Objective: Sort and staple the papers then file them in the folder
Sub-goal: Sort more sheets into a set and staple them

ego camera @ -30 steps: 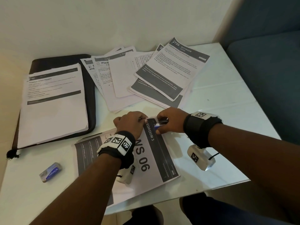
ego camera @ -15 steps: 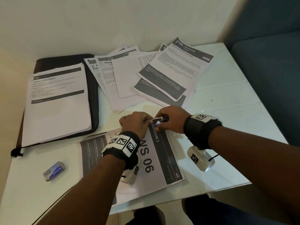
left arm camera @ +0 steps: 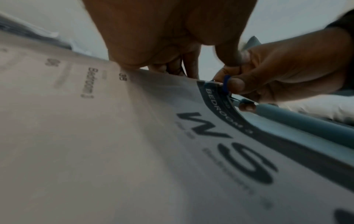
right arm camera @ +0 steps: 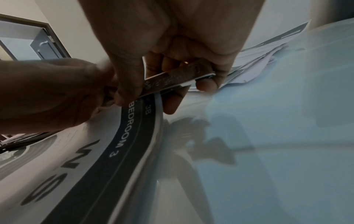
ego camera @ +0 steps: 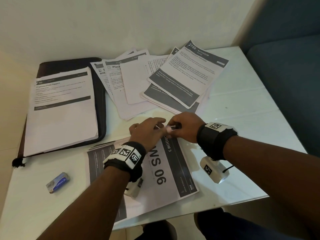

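Note:
A paper stack headed "BEDROOM 3" and "WS 06" (ego camera: 166,170) lies on the white table (ego camera: 242,118) in front of me. My right hand (ego camera: 181,126) grips a small metal stapler (ego camera: 173,127) whose mouth sits over the stack's far right corner. That corner curls up off the table (left arm camera: 208,94). My left hand (ego camera: 161,124) holds the stack's top edge beside the corner, and its thumb reaches to the stapler. The right wrist view shows the stapler (right arm camera: 172,80) in my curled right fingers (right arm camera: 205,84). Further papers (ego camera: 62,110) lie on an open black folder (ego camera: 102,94) at the left.
Loose printed sheets (ego camera: 173,80) fan out at the back of the table near the wall. A small blue staple box (ego camera: 58,182) sits at the front left. A blue sofa (ego camera: 285,75) borders the table's right side.
Both hands stay at the stack's corner. The left hand's fingers have stretched out from a tighter fist toward the stapler.

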### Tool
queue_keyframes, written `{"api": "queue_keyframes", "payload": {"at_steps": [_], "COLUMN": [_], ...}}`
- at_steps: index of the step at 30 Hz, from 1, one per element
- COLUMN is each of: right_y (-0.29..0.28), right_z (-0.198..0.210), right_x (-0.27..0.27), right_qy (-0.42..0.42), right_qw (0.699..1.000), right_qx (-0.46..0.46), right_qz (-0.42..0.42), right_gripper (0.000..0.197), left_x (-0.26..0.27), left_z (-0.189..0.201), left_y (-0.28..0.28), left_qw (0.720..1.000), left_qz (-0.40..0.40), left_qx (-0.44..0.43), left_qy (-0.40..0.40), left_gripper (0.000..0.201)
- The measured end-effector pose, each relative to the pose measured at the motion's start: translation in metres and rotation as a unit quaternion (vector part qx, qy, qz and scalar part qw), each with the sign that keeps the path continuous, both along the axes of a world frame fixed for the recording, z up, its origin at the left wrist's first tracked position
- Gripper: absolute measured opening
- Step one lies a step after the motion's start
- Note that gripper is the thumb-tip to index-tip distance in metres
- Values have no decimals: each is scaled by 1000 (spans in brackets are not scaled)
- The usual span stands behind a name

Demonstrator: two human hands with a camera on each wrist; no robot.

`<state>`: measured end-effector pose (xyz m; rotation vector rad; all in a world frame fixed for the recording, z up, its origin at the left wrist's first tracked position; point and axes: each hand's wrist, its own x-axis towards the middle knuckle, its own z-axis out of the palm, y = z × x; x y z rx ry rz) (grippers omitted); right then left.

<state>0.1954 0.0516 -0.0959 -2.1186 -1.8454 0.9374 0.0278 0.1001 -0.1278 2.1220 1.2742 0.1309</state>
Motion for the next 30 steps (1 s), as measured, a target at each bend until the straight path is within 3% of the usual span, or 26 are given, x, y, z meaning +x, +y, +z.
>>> {"api": "queue_keyframes", "payload": {"at_steps": [2, 3, 8, 16, 21, 26, 30], "right_y": [0, 0, -3, -2, -3, -2, -3], "right_z": [1, 1, 2, 0, -1, 3, -1], "right_x": [-2, -3, -5, 0, 3, 10, 9], "right_qy": [1, -1, -32, -28, 14, 23, 22], "right_qw": [1000, 1000, 999, 1000, 1000, 1000, 999], "right_qx": [0, 0, 5, 1, 1, -17, -24], "right_qz": [1, 6, 11, -1, -3, 13, 16], "right_gripper": [27, 28, 28, 29, 36, 45, 44], "left_x": [3, 5, 10, 17, 15, 5, 5], "left_z": [5, 6, 4, 5, 18, 4, 0], "left_y": [-2, -2, -4, -4, 9, 14, 15], "left_qw": [997, 995, 995, 995, 985, 995, 997], "left_qz": [-51, -64, -60, -65, -113, -57, -44], "left_qx": [-1, 5, 11, -9, -24, -41, -39], "left_qy": [58, 76, 77, 73, 129, 73, 39], "left_gripper": [65, 67, 48, 46, 56, 19, 16]}}
